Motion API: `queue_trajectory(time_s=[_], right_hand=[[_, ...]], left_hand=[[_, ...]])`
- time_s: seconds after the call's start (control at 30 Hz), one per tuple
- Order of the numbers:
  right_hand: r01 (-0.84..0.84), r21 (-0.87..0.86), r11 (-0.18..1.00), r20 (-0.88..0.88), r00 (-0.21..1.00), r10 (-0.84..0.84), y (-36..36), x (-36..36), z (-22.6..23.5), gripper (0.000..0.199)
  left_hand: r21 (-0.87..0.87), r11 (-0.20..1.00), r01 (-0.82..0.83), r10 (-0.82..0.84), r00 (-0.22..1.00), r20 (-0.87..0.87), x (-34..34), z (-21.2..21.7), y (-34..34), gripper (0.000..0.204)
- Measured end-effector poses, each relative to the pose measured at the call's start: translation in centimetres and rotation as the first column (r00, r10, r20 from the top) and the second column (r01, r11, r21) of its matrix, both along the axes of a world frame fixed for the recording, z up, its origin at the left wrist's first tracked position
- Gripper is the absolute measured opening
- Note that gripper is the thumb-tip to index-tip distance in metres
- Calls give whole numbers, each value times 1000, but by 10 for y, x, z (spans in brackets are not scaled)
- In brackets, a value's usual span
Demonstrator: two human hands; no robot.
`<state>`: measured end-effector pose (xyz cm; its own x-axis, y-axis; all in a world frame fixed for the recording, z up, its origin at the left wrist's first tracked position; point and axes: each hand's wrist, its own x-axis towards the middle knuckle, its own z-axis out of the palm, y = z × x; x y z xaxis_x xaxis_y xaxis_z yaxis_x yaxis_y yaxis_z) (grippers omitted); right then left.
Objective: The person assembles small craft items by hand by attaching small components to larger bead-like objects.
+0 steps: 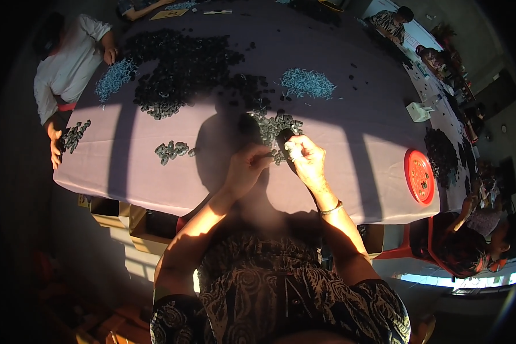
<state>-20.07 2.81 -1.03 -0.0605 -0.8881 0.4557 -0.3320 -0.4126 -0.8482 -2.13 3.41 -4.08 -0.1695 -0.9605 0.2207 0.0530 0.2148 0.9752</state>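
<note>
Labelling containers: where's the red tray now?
Head view, right side: the red tray sits by the table's near-right corner, right of the right hand, beside a dark heap.

Likely a workshop, dim at the edges: people [77,63] line a table [155,178] heaped with black pieces [178,69].

White tissue box [417,113], red chair [405,245]

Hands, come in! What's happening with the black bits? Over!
Left hand, right hand: close together, grips unclear. Black bits: loose heap just beyond the hands. Blue pile: farther off, out of the way.
</note>
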Motion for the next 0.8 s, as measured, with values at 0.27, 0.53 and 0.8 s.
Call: queue_trajectory(time_s=[0.27, 0.53, 0.8], right_hand=[[-4, 41, 999, 233, 972, -6, -7, -1, 11, 9], [123, 58, 991, 332, 934, -135, -10, -15, 15, 7], [156, 98, 983, 372, 910, -181, -18, -31, 12, 9]], left_hand=[[89, 991, -101, 118, 971, -207, 3, 9, -5, 18], [97, 970, -224, 244, 911, -332, 5, 14, -5, 15], [92, 971, -223, 240, 923, -302, 7, 15, -7, 15]])
